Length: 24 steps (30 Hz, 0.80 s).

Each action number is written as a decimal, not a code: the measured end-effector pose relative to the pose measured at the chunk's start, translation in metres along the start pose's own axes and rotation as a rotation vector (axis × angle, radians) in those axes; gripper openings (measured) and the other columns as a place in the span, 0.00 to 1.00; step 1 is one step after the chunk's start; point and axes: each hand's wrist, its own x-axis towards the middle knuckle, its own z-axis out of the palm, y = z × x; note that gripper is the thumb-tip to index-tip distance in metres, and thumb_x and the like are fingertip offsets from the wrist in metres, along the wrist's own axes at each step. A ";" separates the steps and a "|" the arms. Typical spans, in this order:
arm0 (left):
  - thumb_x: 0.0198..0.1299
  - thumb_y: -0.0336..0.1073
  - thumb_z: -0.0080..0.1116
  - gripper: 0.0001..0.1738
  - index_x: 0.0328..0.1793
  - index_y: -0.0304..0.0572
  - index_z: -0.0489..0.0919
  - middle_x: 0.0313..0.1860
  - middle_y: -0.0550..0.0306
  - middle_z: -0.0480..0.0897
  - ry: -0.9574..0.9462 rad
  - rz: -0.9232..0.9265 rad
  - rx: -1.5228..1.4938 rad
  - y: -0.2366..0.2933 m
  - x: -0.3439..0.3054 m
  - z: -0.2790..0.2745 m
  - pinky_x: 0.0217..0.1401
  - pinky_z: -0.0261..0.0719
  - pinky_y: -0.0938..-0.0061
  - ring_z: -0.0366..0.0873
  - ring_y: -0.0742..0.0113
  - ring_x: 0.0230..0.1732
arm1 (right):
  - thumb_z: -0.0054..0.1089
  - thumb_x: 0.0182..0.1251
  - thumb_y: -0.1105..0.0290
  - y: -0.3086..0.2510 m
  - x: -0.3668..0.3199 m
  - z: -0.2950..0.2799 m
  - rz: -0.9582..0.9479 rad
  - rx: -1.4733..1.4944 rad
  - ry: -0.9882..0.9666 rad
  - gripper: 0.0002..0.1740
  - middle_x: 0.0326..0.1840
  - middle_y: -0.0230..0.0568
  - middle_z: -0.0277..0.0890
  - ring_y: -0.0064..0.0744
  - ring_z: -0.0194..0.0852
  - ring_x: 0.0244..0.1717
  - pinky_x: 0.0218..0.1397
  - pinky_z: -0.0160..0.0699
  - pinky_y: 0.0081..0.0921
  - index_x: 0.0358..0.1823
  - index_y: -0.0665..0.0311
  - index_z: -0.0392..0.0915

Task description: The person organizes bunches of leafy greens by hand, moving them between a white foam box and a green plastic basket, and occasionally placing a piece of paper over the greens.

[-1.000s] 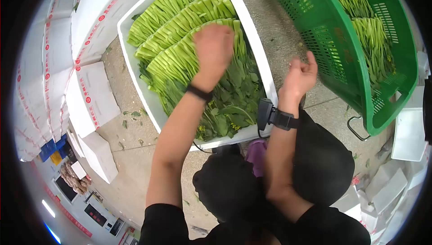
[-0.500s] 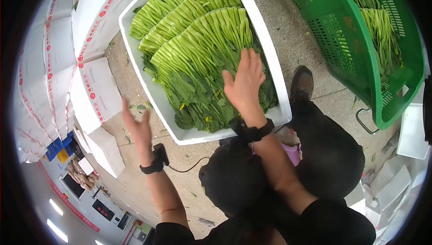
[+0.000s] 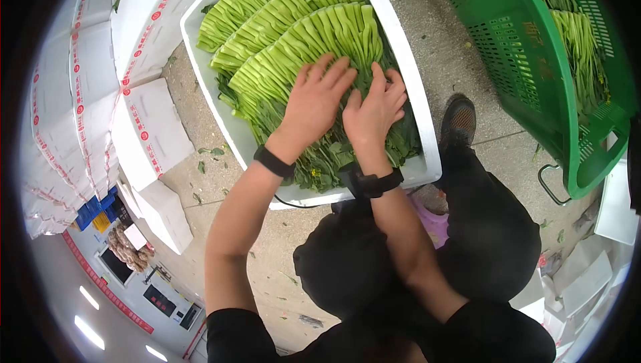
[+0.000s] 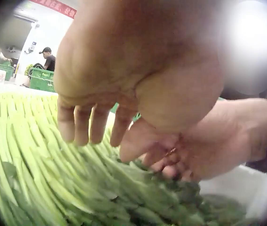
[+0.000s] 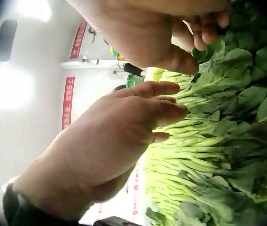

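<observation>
Rows of choy sum (image 3: 294, 46), pale stems at the far side and dark leaves nearer the person, lie in a white foam box (image 3: 419, 89). My left hand (image 3: 315, 103) rests on the nearest row with fingers spread, where stems meet leaves; the left wrist view shows those fingers straight, tips down at the stems. Close to its right, my right hand (image 3: 375, 111) touches the same row near the box's right wall, its fingers loosely bent. In the right wrist view the right hand (image 5: 171, 42) is over the leaves, with the left hand (image 5: 105, 136) beside it.
A green perforated basket (image 3: 514, 63) with more choy sum (image 3: 577, 56) stands at the right. Stacked white boxes (image 3: 150, 123) line the left side. The person's shoe (image 3: 459, 119) is beside the foam box. Other people (image 4: 48, 59) and green crates (image 4: 41, 79) appear in the background.
My left hand came off the stems, swung out left of the box, and is now back on the greens. My right hand moved in from the box's right onto the leaves.
</observation>
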 end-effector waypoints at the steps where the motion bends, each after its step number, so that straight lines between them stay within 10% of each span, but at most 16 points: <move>1: 0.58 0.38 0.60 0.28 0.66 0.47 0.71 0.66 0.55 0.71 0.016 0.171 0.116 -0.004 0.000 0.006 0.67 0.65 0.54 0.67 0.54 0.66 | 0.58 0.58 0.72 0.002 -0.003 0.005 -0.063 -0.087 0.095 0.35 0.66 0.56 0.60 0.57 0.56 0.65 0.65 0.54 0.54 0.69 0.66 0.60; 7: 0.50 0.51 0.65 0.38 0.68 0.48 0.68 0.63 0.60 0.71 -0.155 0.199 0.280 -0.018 0.014 -0.004 0.63 0.66 0.60 0.68 0.60 0.60 | 0.62 0.54 0.71 0.006 0.014 -0.003 0.053 0.106 -0.071 0.43 0.69 0.59 0.51 0.61 0.49 0.70 0.65 0.55 0.59 0.71 0.70 0.53; 12: 0.45 0.44 0.68 0.36 0.64 0.47 0.70 0.59 0.60 0.72 -0.333 0.196 0.256 -0.014 0.028 -0.019 0.57 0.69 0.66 0.70 0.60 0.53 | 0.62 0.49 0.72 0.004 0.015 -0.004 -0.013 0.048 -0.077 0.42 0.65 0.60 0.56 0.61 0.52 0.69 0.65 0.59 0.57 0.68 0.71 0.57; 18: 0.47 0.30 0.61 0.27 0.58 0.45 0.75 0.58 0.58 0.75 -0.082 0.222 0.092 0.003 0.061 -0.029 0.60 0.69 0.63 0.70 0.57 0.59 | 0.63 0.51 0.72 0.011 0.027 0.003 0.068 0.369 -0.055 0.35 0.56 0.57 0.68 0.54 0.67 0.56 0.61 0.66 0.40 0.64 0.71 0.64; 21: 0.53 0.33 0.57 0.22 0.57 0.44 0.76 0.59 0.59 0.76 -0.060 0.508 0.028 -0.005 0.083 -0.014 0.60 0.67 0.63 0.68 0.57 0.62 | 0.62 0.56 0.73 0.016 0.034 0.012 -0.021 0.622 0.072 0.30 0.51 0.53 0.70 0.49 0.73 0.47 0.51 0.73 0.37 0.63 0.70 0.67; 24: 0.65 0.46 0.46 0.22 0.59 0.45 0.79 0.63 0.62 0.75 -0.288 0.423 0.310 -0.002 0.087 -0.021 0.59 0.64 0.65 0.64 0.59 0.67 | 0.61 0.56 0.73 0.009 0.033 -0.010 0.054 0.318 -0.272 0.32 0.51 0.54 0.68 0.54 0.74 0.51 0.53 0.74 0.40 0.65 0.63 0.68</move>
